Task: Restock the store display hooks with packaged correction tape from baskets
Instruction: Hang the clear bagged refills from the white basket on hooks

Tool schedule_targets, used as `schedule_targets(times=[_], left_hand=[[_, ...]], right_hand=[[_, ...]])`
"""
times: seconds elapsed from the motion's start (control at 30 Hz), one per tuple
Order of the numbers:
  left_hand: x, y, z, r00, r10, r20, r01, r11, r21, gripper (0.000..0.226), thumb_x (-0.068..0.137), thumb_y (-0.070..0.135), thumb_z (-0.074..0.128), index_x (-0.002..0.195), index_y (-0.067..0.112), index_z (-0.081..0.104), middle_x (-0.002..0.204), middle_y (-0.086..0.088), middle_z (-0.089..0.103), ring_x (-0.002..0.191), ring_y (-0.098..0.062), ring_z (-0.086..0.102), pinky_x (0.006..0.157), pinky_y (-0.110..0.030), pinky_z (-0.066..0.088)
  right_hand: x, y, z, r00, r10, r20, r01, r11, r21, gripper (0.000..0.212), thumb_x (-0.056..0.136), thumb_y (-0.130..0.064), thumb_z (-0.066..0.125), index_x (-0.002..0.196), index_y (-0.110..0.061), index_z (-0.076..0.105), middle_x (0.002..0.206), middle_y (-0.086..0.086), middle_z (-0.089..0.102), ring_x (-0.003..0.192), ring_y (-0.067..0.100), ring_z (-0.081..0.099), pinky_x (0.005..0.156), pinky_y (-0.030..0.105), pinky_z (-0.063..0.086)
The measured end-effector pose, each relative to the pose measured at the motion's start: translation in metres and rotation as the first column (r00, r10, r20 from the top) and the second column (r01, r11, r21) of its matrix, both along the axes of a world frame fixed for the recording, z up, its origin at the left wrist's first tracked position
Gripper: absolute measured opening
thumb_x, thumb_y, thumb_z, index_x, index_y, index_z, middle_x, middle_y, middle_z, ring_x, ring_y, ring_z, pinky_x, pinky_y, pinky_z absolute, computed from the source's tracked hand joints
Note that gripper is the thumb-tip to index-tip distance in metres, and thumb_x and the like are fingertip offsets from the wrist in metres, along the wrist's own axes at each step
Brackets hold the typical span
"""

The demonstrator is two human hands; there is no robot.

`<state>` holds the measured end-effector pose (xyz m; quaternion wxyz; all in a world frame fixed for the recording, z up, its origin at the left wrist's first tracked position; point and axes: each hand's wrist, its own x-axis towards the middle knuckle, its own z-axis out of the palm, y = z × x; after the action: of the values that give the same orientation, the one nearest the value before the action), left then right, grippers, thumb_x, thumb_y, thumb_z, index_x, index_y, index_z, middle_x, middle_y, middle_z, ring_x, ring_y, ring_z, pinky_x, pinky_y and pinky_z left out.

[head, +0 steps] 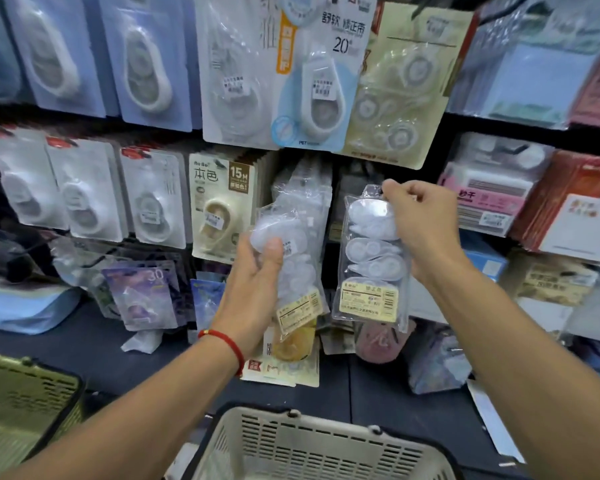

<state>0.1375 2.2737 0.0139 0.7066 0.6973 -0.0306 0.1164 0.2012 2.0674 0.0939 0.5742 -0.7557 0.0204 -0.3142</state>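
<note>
Correction tape packs, two (clear): left hand [257, 278] one; right hand [418, 220] one

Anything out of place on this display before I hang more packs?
Yes. Several packs lie loose on the dark shelf instead of hanging: a purple pack leaning at a tilt, a cream card pack flat under the left hand, and a crumpled clear pack to the right.

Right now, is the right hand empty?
No, the right hand pinches the top of a clear correction tape pack.
</note>
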Motion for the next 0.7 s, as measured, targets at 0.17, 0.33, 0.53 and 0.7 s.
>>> schedule_targets(times=[0.17, 0.33, 0.53, 0.7], left_hand=[[-0.002, 0.001, 0.006, 0.999, 0.039, 0.029, -0.039, 0.999, -0.004, 0.07, 0.093, 0.069, 0.042, 0.154, 0.034, 0.036, 0.151, 0.008, 0.054, 0.138, -0.013, 0.052, 0.118, -0.049, 0.042], [-0.003, 0.001, 0.009, 0.997, 0.06, 0.053, -0.06, 0.998, 0.0, 0.086, 0.089, 0.079, 0.041, 0.161, 0.034, 0.028, 0.158, 0.004, 0.049, 0.144, -0.018, 0.05, 0.119, -0.053, 0.04], [-0.003, 0.001, 0.01, 0.99, 0.117, 0.081, -0.117, 0.993, -0.006, 0.08, 0.092, 0.071, 0.041, 0.16, 0.031, 0.03, 0.155, 0.002, 0.052, 0.144, -0.023, 0.049, 0.119, -0.055, 0.04], [-0.004, 0.0, 0.01, 0.988, 0.127, 0.093, -0.127, 0.992, -0.006, 0.077, 0.096, 0.07, 0.04, 0.161, 0.028, 0.03, 0.157, -0.001, 0.05, 0.145, -0.024, 0.047, 0.119, -0.055, 0.039]], right_hand=[[0.004, -0.001, 0.003, 1.0, -0.007, -0.022, 0.007, 1.0, -0.012, 0.033, 0.09, -0.031, 0.071, 0.06, -0.02, 0.062, 0.05, -0.016, 0.045, 0.053, 0.006, 0.039, 0.059, 0.027, 0.037], [0.009, 0.001, 0.01, 0.998, -0.036, -0.06, 0.032, 0.998, -0.062, 0.034, 0.092, -0.026, 0.07, 0.061, -0.019, 0.058, 0.049, -0.014, 0.039, 0.049, 0.006, 0.034, 0.049, 0.022, 0.032], [0.002, 0.0, 0.002, 0.992, -0.1, 0.079, 0.116, 0.966, -0.232, 0.041, 0.095, -0.029, 0.065, 0.062, -0.007, 0.057, 0.049, -0.011, 0.041, 0.05, 0.003, 0.038, 0.051, 0.014, 0.032], [-0.002, 0.001, 0.004, 0.984, -0.106, 0.143, 0.149, 0.929, -0.338, 0.033, 0.097, -0.03, 0.064, 0.069, -0.014, 0.069, 0.064, -0.011, 0.065, 0.059, 0.0, 0.052, 0.058, 0.01, 0.036]])
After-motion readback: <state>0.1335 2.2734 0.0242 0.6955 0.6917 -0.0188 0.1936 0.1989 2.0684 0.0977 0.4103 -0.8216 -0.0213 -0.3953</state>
